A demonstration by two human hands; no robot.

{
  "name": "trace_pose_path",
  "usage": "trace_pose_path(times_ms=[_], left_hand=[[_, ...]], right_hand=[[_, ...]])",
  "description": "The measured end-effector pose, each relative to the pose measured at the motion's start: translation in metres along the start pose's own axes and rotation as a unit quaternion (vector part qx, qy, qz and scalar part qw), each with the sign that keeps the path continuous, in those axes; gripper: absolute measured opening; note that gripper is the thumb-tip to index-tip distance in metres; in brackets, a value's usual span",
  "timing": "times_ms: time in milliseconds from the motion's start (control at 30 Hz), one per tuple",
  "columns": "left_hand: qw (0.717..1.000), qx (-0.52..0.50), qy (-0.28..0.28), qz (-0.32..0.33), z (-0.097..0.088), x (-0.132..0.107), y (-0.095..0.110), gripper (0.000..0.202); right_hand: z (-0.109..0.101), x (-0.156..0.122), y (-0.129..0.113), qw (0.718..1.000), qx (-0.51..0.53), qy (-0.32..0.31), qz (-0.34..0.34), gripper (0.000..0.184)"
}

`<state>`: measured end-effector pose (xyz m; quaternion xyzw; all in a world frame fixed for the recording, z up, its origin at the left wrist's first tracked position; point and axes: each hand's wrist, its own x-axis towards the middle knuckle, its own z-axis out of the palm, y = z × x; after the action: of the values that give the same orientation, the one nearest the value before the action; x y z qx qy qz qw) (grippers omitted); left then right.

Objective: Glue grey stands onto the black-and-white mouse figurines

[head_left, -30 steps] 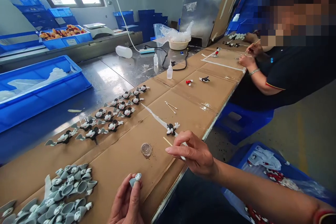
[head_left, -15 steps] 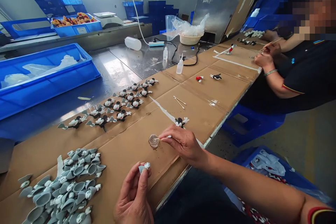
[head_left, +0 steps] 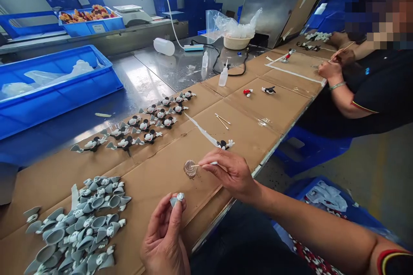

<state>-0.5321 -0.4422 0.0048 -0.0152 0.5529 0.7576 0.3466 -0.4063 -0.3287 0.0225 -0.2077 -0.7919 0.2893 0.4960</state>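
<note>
My left hand (head_left: 167,234) pinches a small grey cone-shaped piece with a white gloved hand (head_left: 177,199) between thumb and fingers. In my right hand (head_left: 230,174) is a cotton swab (head_left: 214,163), its far end in a small round dish of clear liquid (head_left: 190,168) on the cardboard. Just beyond that hand lies a black-and-white mouse figure part (head_left: 224,144), partly covered by my fingers. Left of my left hand spreads a heap of similar grey pieces (head_left: 77,232). Rows of mouse figure parts with grey cones attached (head_left: 142,124) lie farther back.
Two cotton swabs (head_left: 222,121), a red figure part (head_left: 247,93) and a squeeze bottle (head_left: 223,74) are on the cardboard (head_left: 161,172). A blue crate (head_left: 61,90) stands at left. A co-worker's hands (head_left: 332,66) work at the far right. A blue bin (head_left: 361,219) sits below the table edge.
The view has shifted slightly. Both hands keep nearly the same pose, with the swab still in the dish and the grey piece still pinched.
</note>
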Motion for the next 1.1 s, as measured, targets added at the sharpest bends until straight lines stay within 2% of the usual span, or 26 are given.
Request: trace_pose_path(times_ms=[167,300,567,1100], left_hand=[[0.998,0.002,-0.039,-0.042,-0.006,-0.001,0.003,0.045],[0.997,0.001,-0.068,-0.043,-0.009,-0.002,0.001,0.039],[0.996,-0.002,-0.082,-0.024,-0.008,-0.003,0.001,0.034],[0.995,0.0,-0.1,-0.01,-0.01,-0.002,0.001,0.03]], right_hand=[[0.001,-0.002,-0.023,0.998,0.069,-0.002,-0.01,0.009],[0.006,-0.004,-0.036,0.994,0.109,-0.027,0.0,0.01],[0.01,-0.007,-0.035,0.993,0.101,-0.049,0.019,0.01],[0.012,-0.007,-0.032,0.995,0.062,-0.078,0.009,0.012]])
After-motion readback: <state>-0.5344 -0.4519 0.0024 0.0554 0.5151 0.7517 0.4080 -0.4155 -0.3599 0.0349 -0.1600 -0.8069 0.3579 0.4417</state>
